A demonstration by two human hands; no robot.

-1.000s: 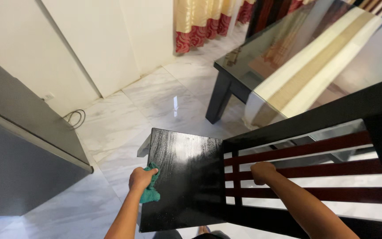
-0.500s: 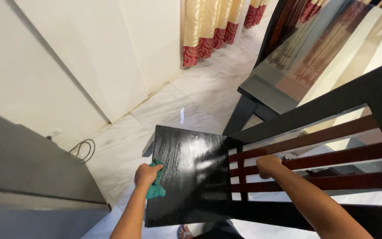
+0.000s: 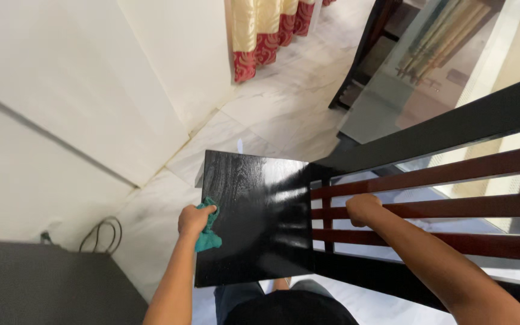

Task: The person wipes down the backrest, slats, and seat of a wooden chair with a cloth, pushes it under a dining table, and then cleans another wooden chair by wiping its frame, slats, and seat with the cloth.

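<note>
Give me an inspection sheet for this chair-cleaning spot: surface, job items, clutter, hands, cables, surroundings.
Surface: black chair seat, glossy, with light glare on it.
Job's things: green cloth pressed at the seat's left edge; chair back with dark red slats in a black frame.
Clutter: nothing seen on the seat.
Hands: left hand grips the cloth; right hand closed around a slat.
Cables: dark cable looped on the floor by the wall.
Surroundings: white marble floor; cream wall; gold and red curtain; glass-topped table; dark cabinet top at lower left.
</note>
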